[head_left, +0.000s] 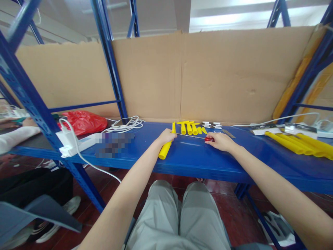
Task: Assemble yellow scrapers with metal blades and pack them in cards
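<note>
My left hand (167, 136) is closed around a yellow tube (164, 151), whose open end points toward me near the front of the blue shelf (145, 147). A red-handled tool (209, 139) with a long thin metal shaft or blade is gripped in my right hand (221, 141). Its metal part reaches left to the tube beside my left fingers; whether it touches the tube I cannot tell. Just behind lie several short yellow tube pieces (189, 129), some flattened at the far end, and a few black-and-white pens or markers (212, 125).
Longer yellow tubes (299, 144) lie at right, with a flat metal strip (229, 133) nearer my hand. Leftward are a white power strip (78, 144), coiled white cables (130, 123) and a red plastic bag (84, 121). Cardboard (234, 76) walls the back. Another person's arm (18, 137) shows far left.
</note>
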`<move>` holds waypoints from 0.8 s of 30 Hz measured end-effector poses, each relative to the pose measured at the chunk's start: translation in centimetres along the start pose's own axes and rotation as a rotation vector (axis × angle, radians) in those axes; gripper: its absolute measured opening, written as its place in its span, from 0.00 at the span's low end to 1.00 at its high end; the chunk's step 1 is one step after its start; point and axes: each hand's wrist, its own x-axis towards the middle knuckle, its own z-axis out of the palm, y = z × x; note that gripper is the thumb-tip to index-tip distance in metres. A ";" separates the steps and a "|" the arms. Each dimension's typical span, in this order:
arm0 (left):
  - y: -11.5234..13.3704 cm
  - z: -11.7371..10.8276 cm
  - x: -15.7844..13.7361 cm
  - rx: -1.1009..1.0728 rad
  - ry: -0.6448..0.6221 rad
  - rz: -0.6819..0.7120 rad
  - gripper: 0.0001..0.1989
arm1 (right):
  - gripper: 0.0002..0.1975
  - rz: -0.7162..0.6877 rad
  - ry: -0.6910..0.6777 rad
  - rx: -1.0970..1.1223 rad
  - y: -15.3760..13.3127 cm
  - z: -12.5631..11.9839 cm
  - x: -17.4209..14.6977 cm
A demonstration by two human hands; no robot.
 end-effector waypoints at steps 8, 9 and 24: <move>-0.5 -0.1 0.6 0.034 0.016 0.034 0.07 | 0.08 0.018 0.005 0.053 0.3 -0.1 0.1; -0.5 -0.1 0.6 0.028 0.015 0.033 0.07 | 0.08 0.015 0.005 0.056 0.3 -0.1 0.1; -0.2 -0.1 0.2 -0.071 -0.005 0.012 0.11 | 0.09 -0.007 -0.003 0.073 0.7 0.2 0.3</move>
